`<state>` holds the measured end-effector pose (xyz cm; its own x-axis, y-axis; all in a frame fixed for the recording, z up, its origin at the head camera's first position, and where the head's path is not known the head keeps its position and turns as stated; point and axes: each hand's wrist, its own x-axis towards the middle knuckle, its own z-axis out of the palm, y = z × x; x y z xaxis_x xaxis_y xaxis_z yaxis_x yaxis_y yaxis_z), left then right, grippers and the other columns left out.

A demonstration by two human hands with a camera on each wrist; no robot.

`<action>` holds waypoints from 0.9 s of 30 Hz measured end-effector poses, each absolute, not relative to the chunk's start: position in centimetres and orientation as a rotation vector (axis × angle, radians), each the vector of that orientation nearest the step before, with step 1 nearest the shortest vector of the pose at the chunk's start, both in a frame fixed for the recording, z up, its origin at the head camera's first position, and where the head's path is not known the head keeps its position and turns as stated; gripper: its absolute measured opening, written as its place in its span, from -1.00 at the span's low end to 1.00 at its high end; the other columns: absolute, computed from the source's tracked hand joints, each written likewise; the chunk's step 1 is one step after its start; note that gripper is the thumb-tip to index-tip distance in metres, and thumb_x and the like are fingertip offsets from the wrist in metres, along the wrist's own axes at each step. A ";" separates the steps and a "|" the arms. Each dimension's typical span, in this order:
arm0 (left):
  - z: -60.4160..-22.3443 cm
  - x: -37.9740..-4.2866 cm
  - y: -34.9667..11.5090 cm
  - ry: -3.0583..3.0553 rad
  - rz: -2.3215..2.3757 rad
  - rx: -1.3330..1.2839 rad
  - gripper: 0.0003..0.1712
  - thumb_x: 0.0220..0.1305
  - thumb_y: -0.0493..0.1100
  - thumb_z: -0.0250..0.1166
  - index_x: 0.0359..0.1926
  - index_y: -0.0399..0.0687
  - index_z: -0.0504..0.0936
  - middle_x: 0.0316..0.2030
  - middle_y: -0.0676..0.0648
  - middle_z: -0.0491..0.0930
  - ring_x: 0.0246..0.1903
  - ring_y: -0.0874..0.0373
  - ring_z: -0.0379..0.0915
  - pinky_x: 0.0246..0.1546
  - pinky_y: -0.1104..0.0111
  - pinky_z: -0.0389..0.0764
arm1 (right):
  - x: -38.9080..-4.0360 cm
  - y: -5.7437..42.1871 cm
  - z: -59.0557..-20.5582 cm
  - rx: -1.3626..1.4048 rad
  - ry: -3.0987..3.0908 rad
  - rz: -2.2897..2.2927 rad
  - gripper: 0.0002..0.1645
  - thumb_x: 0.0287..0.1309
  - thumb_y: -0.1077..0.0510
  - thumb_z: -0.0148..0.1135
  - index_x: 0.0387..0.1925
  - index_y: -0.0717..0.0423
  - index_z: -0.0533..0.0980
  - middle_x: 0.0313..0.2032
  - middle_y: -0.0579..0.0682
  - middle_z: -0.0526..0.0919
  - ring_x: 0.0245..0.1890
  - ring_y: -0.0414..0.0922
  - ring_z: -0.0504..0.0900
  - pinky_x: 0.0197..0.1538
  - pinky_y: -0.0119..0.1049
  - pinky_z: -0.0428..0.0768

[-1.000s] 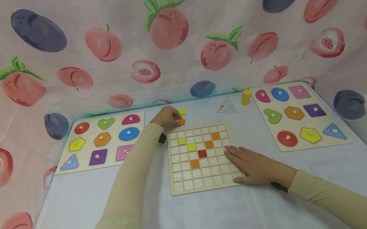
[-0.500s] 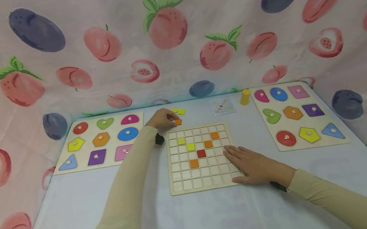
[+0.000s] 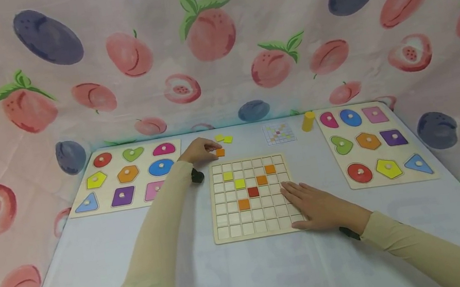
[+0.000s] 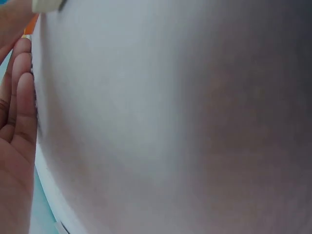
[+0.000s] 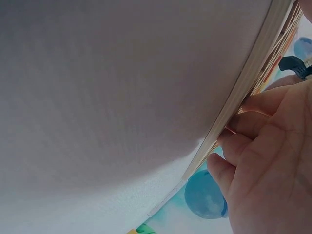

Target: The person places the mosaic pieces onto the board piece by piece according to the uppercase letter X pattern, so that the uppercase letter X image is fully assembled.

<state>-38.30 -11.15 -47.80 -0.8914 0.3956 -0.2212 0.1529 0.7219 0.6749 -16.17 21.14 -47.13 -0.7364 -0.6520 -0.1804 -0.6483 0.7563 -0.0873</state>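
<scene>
Behind the board's far left corner, my left hand (image 3: 200, 150) pinches an orange square tile (image 3: 220, 152) between thumb and fingers. A sliver of that orange tile (image 4: 31, 25) shows beside the thumb in the left wrist view. Two yellow square tiles (image 3: 228, 139) lie just past the fingertips. My right hand (image 3: 320, 205) rests flat, fingers stretched, on the right edge of the wooden grid board (image 3: 235, 231). Several coloured tiles sit in its cells in diagonal lines: yellow at the upper left, orange at the upper right and lower left, and one red tile (image 3: 253, 192) among them.
A printed pattern card (image 3: 279, 133) lies behind the board, beside an upright yellow cylinder (image 3: 308, 121). One shape puzzle board (image 3: 105, 200) is at the left, partly behind the left sleeve. Another shape puzzle board (image 3: 363, 164) lies at the right. Fruit-patterned cloth hangs behind the table.
My left hand has drawn back a little to the left, and the orange tile has moved left with it. Both yellow tiles behind it are now uncovered. My right hand stays put.
</scene>
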 end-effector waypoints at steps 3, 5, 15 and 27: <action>-47.5 -37.9 -11.0 2.597 0.954 0.451 -0.66 0.13 -0.18 0.36 -0.02 0.02 0.66 0.00 -0.02 0.60 0.00 0.06 0.39 0.15 0.23 0.44 | -16.1 21.2 -47.0 -1.033 2.758 -0.028 0.05 0.16 -0.38 0.01 0.42 0.23 0.02 0.44 0.17 0.05 0.45 0.08 0.04 0.41 0.00 0.14; -47.4 -37.8 -10.9 2.608 0.949 0.458 -0.67 0.14 -0.19 0.36 -0.03 0.01 0.67 0.00 -0.03 0.60 0.01 0.06 0.37 0.15 0.23 0.44 | -16.1 21.1 -47.0 -1.031 2.757 -0.036 0.05 0.16 -0.38 0.01 0.42 0.23 0.02 0.44 0.17 0.05 0.45 0.08 0.04 0.41 0.00 0.14; -47.8 -37.9 -11.0 2.626 1.001 0.479 -0.69 0.13 -0.22 0.36 -0.06 -0.09 0.69 -0.03 -0.10 0.63 -0.04 0.04 0.46 0.11 0.24 0.48 | -16.1 21.1 -47.0 -1.020 2.749 -0.051 0.06 0.16 -0.38 0.01 0.42 0.23 0.01 0.44 0.16 0.04 0.45 0.07 0.03 0.42 0.00 0.13; -47.6 -38.2 -11.4 2.595 1.041 0.466 -0.67 0.11 -0.17 0.38 -0.06 -0.08 0.68 -0.06 -0.09 0.64 -0.09 0.07 0.45 0.08 0.27 0.49 | -16.1 21.1 -46.8 -1.036 2.747 -0.072 0.05 0.17 -0.37 0.02 0.42 0.25 0.02 0.44 0.18 0.04 0.45 0.08 0.04 0.41 0.01 0.13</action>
